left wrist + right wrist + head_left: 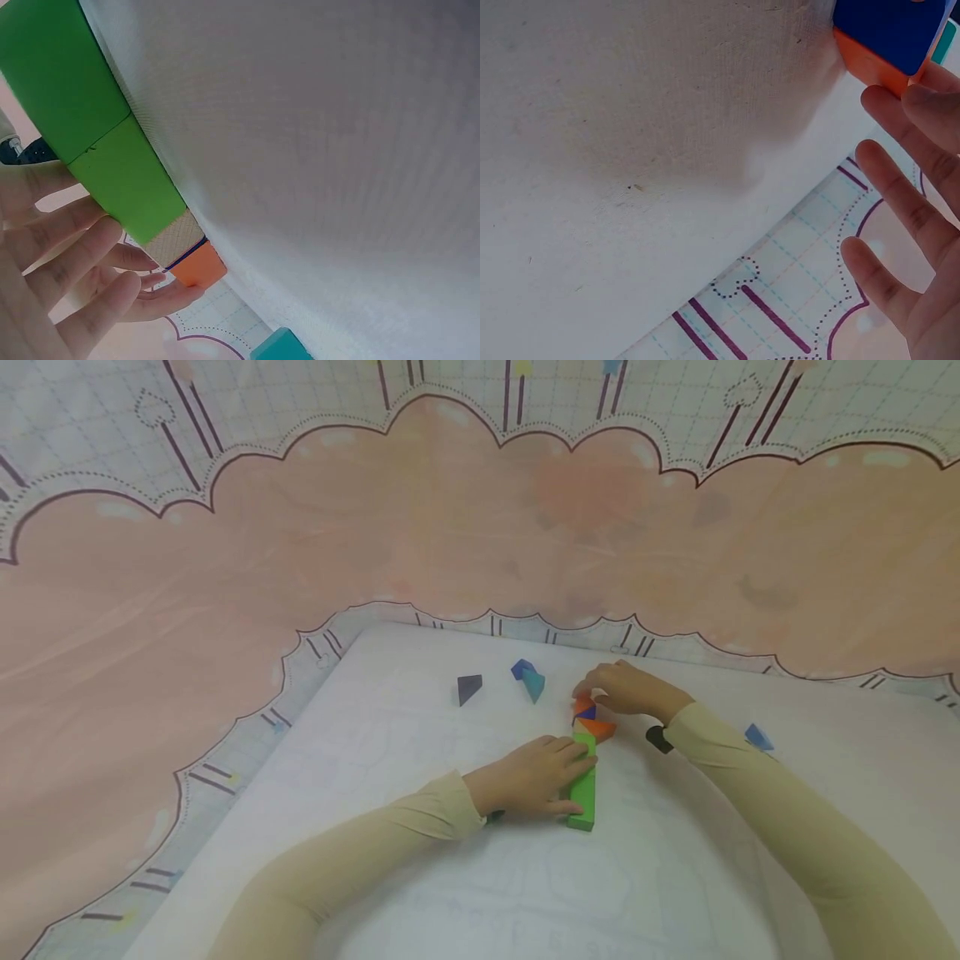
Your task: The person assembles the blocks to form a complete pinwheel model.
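A row of blocks stands on the white tabletop in the head view. Its near part is made of green blocks (582, 793), and their seam shows in the left wrist view. Beyond them come an orange triangular block (597, 730), a blue block (586, 715) and a far orange block (583, 701). My left hand (534, 777) lies over the green blocks, its fingers extended and touching them. At the far end, my right hand (628, 688) pinches the far orange block (870, 64) between thumb and index finger, the other fingers spread.
Left of the row's far end lie a dark grey block (469, 688), a blue block (522, 668) and a teal block (533, 685). A black block (658, 739) sits by the right sleeve, a light blue block (759, 737) farther right. A dark green piece (495, 817) shows near my left wrist.
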{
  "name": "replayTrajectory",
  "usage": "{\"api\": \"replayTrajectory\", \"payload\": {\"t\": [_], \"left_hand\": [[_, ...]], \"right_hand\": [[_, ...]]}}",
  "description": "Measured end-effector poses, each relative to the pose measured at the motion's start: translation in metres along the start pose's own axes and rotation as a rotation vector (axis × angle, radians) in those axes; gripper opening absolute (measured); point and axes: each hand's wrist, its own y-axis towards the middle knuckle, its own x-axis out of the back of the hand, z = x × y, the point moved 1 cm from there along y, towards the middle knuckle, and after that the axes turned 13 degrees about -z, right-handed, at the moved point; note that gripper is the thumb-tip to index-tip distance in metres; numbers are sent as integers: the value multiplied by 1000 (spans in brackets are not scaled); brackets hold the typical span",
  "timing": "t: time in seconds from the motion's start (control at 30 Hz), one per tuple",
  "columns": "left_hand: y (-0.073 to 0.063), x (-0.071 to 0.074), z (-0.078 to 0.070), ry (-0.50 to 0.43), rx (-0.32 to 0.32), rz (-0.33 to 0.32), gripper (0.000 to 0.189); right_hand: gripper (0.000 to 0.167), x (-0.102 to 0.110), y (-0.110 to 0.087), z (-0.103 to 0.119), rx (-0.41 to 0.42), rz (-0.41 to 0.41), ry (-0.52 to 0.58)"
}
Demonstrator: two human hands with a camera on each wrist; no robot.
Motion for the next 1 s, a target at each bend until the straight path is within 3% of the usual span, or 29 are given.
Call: {"api": "replayTrajectory", "payload": {"t": [0.47,1.0], "left_hand": [[1,-3,1,7,6,11,70],[0,-3,0,-3,4,6,70]], "right_hand": [[30,1,0,4,5,44,-25],[31,-3,-2,0,27,37,-18]]}}
